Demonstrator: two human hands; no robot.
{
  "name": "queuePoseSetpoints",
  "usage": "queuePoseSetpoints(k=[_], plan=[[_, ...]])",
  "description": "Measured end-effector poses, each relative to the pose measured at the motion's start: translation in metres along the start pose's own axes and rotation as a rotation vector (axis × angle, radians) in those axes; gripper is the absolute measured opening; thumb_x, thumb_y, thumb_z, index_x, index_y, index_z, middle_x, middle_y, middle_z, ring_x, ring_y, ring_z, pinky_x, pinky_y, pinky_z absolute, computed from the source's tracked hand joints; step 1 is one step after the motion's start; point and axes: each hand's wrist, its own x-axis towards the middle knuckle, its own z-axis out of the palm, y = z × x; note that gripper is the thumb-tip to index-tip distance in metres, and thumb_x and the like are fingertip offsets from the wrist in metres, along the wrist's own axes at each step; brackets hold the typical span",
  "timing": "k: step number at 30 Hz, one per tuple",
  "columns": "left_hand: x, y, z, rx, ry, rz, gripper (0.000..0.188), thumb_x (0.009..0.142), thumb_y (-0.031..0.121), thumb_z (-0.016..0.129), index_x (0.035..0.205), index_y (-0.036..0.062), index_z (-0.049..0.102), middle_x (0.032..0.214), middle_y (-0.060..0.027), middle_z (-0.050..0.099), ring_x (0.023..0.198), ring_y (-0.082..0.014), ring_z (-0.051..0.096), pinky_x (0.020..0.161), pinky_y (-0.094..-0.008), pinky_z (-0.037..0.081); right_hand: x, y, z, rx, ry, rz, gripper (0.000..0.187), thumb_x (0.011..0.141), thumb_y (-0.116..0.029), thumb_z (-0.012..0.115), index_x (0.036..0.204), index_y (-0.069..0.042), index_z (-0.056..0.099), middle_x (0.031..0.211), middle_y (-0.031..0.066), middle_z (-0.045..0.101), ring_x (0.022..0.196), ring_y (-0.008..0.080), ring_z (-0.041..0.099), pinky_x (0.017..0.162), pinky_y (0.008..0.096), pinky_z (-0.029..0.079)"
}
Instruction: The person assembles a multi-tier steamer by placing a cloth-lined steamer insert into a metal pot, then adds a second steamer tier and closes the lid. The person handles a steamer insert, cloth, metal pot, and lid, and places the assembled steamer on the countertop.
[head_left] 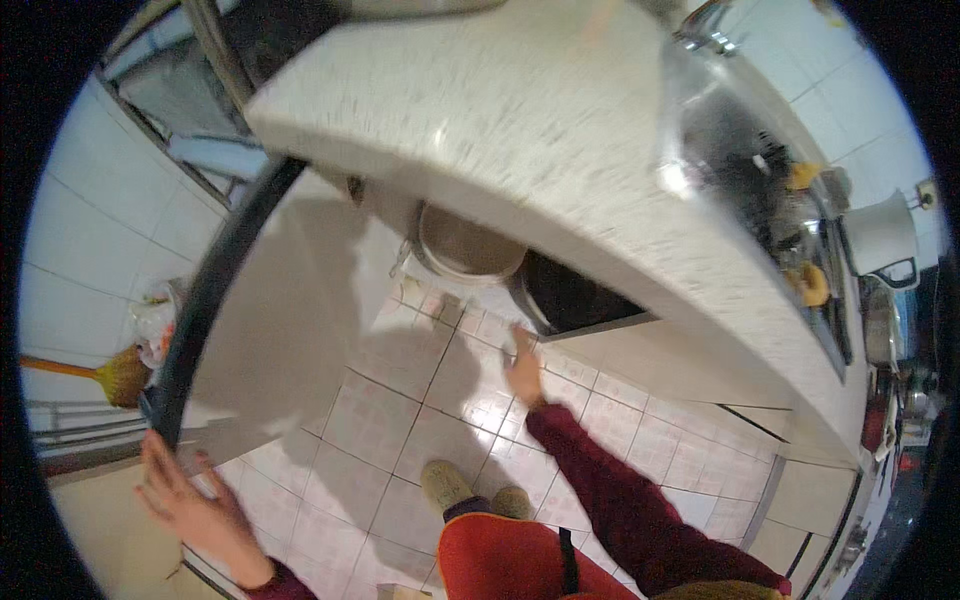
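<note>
A white cabinet door point(270, 300) with a dark top edge stands swung out below the counter. My left hand point(200, 505) is at the outer end of that edge, its fingers stretched and apart, the tips at or very near the door. Inside the low cabinet sit a round, light-rimmed pot point(468, 245) and, beside it, a dark pan or pot point(580, 292). My right hand point(523, 372) reaches toward them from below, somewhat blurred. Its fingers extend near the dark pan's rim, and nothing shows in them. Whether they touch the rim I cannot tell.
Above the cabinet runs a pale speckled countertop point(470, 110) with a metal sink point(740, 170) holding several items. A light kettle-like pot point(880, 240) stands at far right. A broom point(120, 378) is at the left wall. My shoes point(447, 485) rest on the tiled floor point(390, 420).
</note>
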Motion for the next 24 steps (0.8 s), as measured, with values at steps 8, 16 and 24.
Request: queuePoseSetpoints(k=[8,16,24], plan=[[-0.124,0.100,-0.191,-0.724,-0.476,0.599,0.066,0.075,0.029,0.062,0.133,0.0087,0.039,0.146,-0.0205,0.019,0.137,-0.0346,0.015,0.107,-0.0581,0.007,-0.221,-0.229,-0.243,0.211,-0.575,-0.054,0.055,0.085,-0.016,0.054,0.135,-0.003,0.034,0.130,0.0240,0.043,0.118,0.0363,0.044,0.101,0.0387,0.033],[-0.129,0.127,-0.373,-1.188,-0.351,1.315,0.072,0.079,0.029,0.055,0.139,0.0016,0.027,0.129,-0.0205,0.047,0.121,-0.0367,0.044,0.105,-0.0611,0.008,-0.271,-0.249,-0.492,0.001,-0.179,0.340,0.021,0.078,-0.017,0.060,0.095,-0.005,0.065,0.094,0.0139,0.065,0.085,0.0294,0.062,0.074,0.0363,0.048],[-0.114,0.185,-0.484,-1.190,-0.087,1.784,0.052,0.068,0.018,0.073,0.113,0.0144,0.048,0.145,-0.0219,0.021,0.131,-0.0433,0.024,0.102,-0.0621,0.016,-0.341,-0.139,-0.658,-0.022,0.599,0.607,0.041,0.067,-0.016,0.070,0.105,-0.002,0.061,0.102,0.0156,0.063,0.091,0.0282,0.060,0.081,0.0355,0.047]])
